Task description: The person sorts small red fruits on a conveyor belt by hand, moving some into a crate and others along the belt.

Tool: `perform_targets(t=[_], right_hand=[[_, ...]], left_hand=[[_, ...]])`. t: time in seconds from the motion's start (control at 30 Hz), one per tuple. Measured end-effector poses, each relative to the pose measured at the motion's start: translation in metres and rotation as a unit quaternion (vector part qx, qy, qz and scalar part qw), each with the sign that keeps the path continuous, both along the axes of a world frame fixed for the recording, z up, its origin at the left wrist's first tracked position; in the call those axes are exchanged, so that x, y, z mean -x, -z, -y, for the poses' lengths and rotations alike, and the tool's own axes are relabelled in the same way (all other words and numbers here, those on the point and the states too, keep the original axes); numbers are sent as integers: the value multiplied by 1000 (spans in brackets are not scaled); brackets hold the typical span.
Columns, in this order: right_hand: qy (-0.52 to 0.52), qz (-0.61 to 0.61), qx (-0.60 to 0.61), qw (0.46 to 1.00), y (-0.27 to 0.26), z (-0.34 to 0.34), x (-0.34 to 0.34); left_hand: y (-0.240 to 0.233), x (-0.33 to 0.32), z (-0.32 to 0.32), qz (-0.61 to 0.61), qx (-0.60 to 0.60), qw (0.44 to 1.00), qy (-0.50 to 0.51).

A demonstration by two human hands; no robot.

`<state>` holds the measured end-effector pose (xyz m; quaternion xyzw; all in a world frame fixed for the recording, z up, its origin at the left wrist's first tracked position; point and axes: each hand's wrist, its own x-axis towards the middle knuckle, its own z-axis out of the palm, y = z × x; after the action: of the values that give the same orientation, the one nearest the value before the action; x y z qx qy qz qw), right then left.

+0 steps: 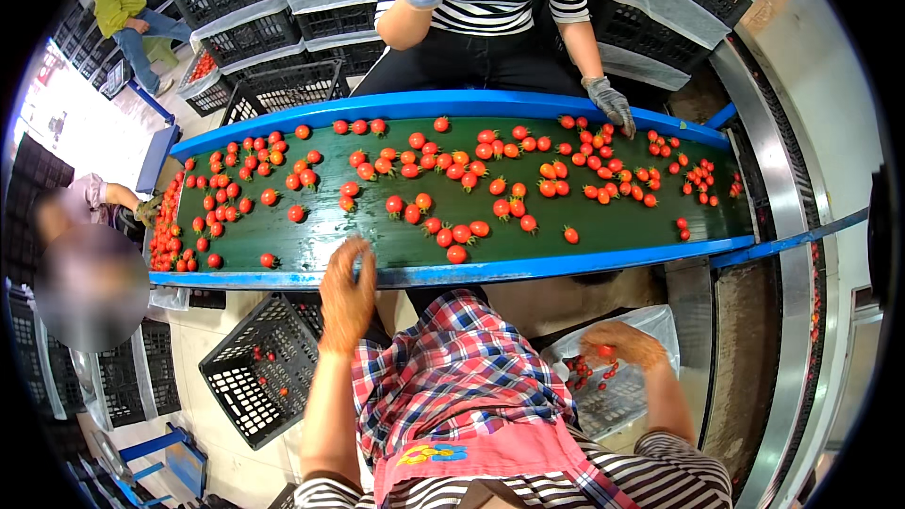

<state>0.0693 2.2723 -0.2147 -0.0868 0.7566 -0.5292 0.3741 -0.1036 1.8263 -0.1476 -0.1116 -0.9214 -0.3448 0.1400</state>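
My left hand (pixel 348 293) is raised over the near blue rail (pixel 523 270) of a sorting conveyor. Its fingers are apart and slightly curled, and no item shows in them. Red cherry tomatoes with green calyxes, such as this one (pixel 457 254), lie scattered across the green belt (pixel 332 233). To my right, below belt level, my right hand (pixel 629 343) hovers over a crate lined with clear plastic film (pixel 622 403). A cherry tomato (pixel 606 351) shows at its curled, blurred fingers. More small tomatoes (pixel 580 371) lie inside that lined crate.
A black plastic crate (pixel 261 367) with several tomatoes stands on the floor at left. Across the belt sits a co-worker, one gloved hand (pixel 611 104) at the far rail. Another gloved hand (pixel 148 211) reaches tomatoes heaped at the left end. A metal-edged channel (pixel 792 226) runs along the right.
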Motion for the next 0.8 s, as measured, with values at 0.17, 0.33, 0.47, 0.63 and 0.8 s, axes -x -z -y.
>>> perform_targets(t=[0.17, 0.33, 0.47, 0.63, 0.8], right_hand=[[19, 67, -317, 946, -48, -21, -12], [348, 35, -74, 934, -30, -18, -3], [380, -228, -136, 886, -34, 3, 48], [263, -431, -227, 833, -22, 2, 87], [153, -373, -259, 878, -2, -2, 99]], left_hand=[[55, 107, 26, 116, 80, 988, -57], [58, 108, -34, -42, 187, 978, -86], [64, 91, -82, 70, 198, 976, 54], [77, 79, -100, 40, 266, 961, 72], [32, 35, -132, 255, 216, 943, -9]])
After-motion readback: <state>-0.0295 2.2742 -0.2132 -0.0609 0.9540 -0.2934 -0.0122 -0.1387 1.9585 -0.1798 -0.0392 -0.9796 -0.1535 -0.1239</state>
